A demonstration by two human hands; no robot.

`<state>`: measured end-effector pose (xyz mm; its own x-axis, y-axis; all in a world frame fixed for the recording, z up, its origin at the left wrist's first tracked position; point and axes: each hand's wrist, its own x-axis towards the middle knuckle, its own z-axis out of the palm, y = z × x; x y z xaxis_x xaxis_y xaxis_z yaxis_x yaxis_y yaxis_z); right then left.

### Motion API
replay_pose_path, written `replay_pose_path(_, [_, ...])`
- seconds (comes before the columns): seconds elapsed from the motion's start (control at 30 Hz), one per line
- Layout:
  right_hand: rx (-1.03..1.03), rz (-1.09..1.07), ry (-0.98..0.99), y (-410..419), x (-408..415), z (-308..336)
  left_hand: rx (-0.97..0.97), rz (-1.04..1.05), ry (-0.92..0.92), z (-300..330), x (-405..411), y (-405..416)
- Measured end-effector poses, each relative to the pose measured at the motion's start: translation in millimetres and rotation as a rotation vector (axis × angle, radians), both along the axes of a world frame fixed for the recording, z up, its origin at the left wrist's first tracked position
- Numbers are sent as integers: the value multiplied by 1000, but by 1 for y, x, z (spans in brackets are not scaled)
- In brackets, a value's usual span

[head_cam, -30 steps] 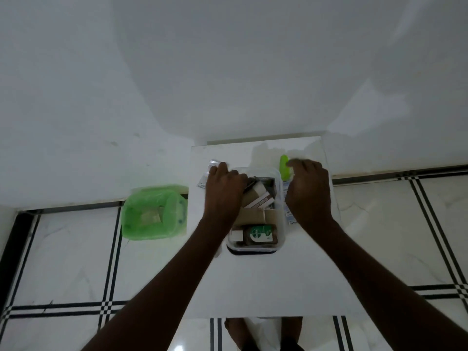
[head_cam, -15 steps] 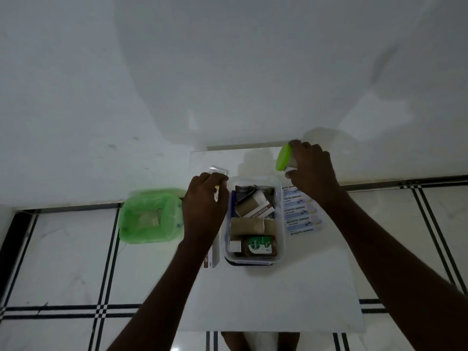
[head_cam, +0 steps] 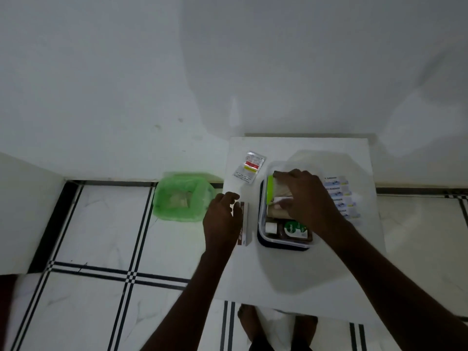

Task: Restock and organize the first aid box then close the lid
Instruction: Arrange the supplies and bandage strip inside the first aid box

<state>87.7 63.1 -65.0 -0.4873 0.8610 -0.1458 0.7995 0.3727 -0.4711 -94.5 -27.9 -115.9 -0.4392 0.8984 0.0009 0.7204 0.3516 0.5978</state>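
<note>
The right hand [head_cam: 304,198] is inside the open first aid box [head_cam: 283,245], fingers closed on a green-capped item [head_cam: 270,190] lying lengthwise along the box's left wall. The left hand [head_cam: 222,220], loosely curled, touches a slim carton [head_cam: 243,224] just left of the box, its long axis parallel to it.

A home interior is being shown: a glossy tiled floor [head_cam: 96,236] with black lines, plain white walls [head_cam: 126,72], and a green-lined bin [head_cam: 183,197].
</note>
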Motion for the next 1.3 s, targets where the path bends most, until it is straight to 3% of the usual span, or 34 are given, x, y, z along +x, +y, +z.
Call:
replay_pose_path(0.27, [38, -19, 59, -1, -5, -19, -202, -80, 9, -19, -2, -17])
replay_pose_path(0.57, [46, -90, 99, -7, 0, -17, -325, -87, 93, -16, 13, -1])
replay_pose_path(0.67, [82, -147, 158, -13, 5, -11, -274, -3, 63, -1, 5, 3])
replay_pose_path(0.8, [166, -333, 240, -20, 18, -1, 6, 196, -143, 50, -3, 15])
replay_pose_path(0.9, [204, -434, 282, -24, 30, 3, 68, 66, -442, 88, 16, 33])
replay_pose_path(0.97, [145, -451, 355, -24, 34, 6, 1, -75, -498, 96, 37, 44])
replay_pose_path(1.1, [-122, -507, 450, -19, 39, 9, -107, -277, -408, 92, 75, 54])
replay_pose_path(1.2, [-141, -501, 401, -14, 43, 8, -127, -358, -347, 84, 78, 53])
replay_pose_path(1.3, [-45, -505, 290, -14, 44, 10, -25, -392, 65, 72, 66, 56])
